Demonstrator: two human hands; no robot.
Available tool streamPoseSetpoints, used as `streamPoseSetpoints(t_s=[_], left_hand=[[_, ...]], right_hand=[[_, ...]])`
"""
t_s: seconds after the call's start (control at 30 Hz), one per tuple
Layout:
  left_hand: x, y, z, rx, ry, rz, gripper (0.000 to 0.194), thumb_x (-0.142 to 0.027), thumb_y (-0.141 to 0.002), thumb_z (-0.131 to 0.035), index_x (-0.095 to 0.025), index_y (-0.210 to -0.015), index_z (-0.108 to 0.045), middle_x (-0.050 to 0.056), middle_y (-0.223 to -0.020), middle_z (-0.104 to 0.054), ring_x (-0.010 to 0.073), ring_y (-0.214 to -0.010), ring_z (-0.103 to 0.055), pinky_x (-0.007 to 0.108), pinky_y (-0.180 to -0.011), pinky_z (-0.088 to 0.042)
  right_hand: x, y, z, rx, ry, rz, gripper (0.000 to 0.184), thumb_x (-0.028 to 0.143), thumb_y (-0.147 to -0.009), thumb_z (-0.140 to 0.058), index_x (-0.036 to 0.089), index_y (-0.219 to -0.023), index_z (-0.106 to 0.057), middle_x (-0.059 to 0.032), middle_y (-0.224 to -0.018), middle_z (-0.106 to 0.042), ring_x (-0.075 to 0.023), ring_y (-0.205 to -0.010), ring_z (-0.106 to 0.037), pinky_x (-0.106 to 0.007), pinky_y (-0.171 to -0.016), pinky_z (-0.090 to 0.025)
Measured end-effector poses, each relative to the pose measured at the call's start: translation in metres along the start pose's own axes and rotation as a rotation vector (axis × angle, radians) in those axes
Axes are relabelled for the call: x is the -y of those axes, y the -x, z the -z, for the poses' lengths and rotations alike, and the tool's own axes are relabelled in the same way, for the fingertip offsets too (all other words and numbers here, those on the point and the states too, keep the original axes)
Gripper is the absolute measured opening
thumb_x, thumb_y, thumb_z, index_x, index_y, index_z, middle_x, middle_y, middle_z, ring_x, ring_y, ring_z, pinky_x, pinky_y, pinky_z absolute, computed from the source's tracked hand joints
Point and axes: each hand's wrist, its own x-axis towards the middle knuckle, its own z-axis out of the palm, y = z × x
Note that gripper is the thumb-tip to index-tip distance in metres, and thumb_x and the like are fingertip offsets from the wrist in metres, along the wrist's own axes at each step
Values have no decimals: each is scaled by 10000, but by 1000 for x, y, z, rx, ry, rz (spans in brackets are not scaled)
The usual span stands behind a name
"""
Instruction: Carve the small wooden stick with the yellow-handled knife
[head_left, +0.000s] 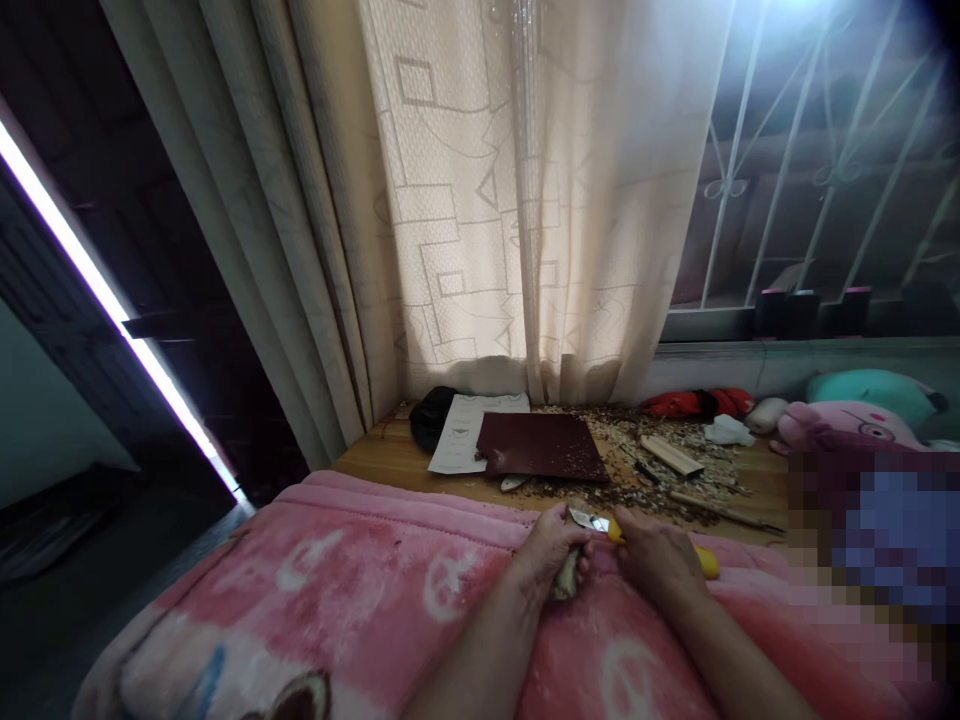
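Note:
My right hand (654, 555) is wrapped round the yellow handle of a utility knife (616, 530), whose end pokes out behind the fist. Its short metal blade points left, toward the fingers of my left hand (551, 545). In that left hand a small, pale brown-green piece of wood (565, 580) is gripped, its lower end showing below the fingers and the rest covered. Whether the blade touches the wood I cannot tell. Both hands are above a pink fleece blanket (360, 570) with white patterns.
Beyond the blanket, shavings (697, 440) litter a wooden table (405, 462). On it lie a dark red board (540, 445), printed paper (454, 440), a pale wooden block (671, 456), a thin stick (724, 512), crumpled tissue (729, 431) and a red bundle (697, 403). Plush toys (847, 425) are at right.

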Motion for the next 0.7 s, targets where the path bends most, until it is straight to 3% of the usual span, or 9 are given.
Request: streamPoseSetpoints(t_s=[0.5,0.7], left_hand=[[-2,2,5,-7,-18,8,266,-193,-546,-465,-200,-776,-332,-57,-481,-446,58,-324,-382,150,-316,-280],[0,0,5,14,-23,27,300,-244,-551,-506,-196,-797,-343,-61,-491,-445,47,-329,-384,149,-340,-289]], right_hand=[[-8,-6,3,0,-6,-133,135,181,-675,-361,208,-747,-472,-17,-745,-568,-128,-666,-498,-230,-545,-229],[-4,-3,2,-45,-24,-10,130,157,-646,-378,210,-722,-469,3,-727,-562,-116,-661,-477,-230,-549,-210]])
